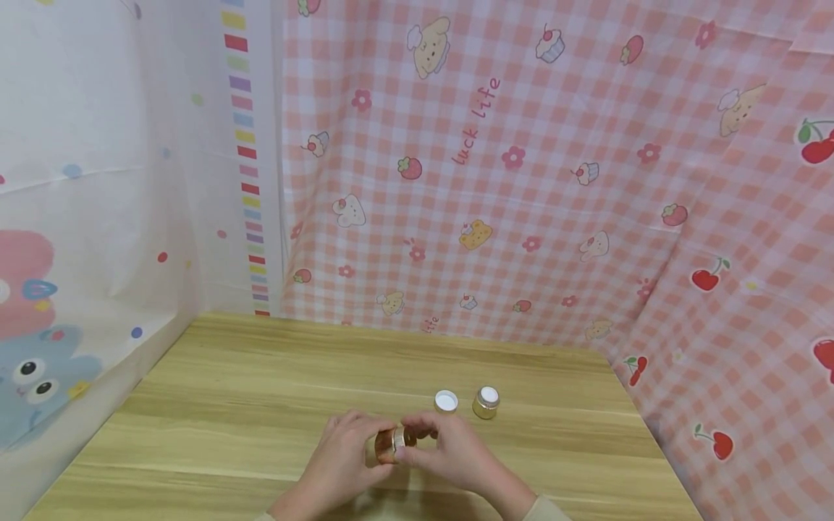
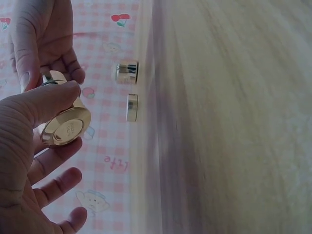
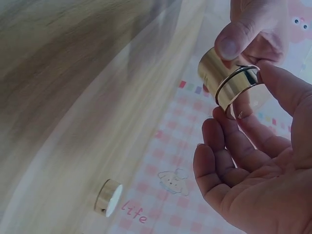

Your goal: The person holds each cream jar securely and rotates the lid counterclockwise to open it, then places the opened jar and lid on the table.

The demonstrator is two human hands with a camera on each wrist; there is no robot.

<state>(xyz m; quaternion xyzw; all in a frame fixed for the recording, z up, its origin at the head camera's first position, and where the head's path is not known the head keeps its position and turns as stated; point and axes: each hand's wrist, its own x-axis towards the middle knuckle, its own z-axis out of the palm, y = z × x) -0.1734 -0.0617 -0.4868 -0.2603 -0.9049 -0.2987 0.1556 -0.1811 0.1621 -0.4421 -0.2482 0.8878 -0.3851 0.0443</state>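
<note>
My left hand (image 1: 345,452) grips a shiny gold cosmetic jar (image 1: 386,446) on its side, above the wooden table. The left thumb lies across its body, and the jar's flat base (image 2: 68,127) faces the left wrist camera. At the other end, my right hand (image 1: 452,450) pinches the jar's gold collar (image 3: 238,87) between thumb and fingers. A clear part shows beyond the collar in the right wrist view. Behind the hands, a round gold cap (image 1: 446,401) lies with its white inside up. Beside it stands a smaller gold piece (image 1: 486,403) with a white top.
The wood-grain table (image 1: 260,391) runs back to a pink checked cloth (image 1: 495,181). A white patterned cloth (image 1: 130,181) hangs along the left, and the checked cloth with cherries continues down the right side.
</note>
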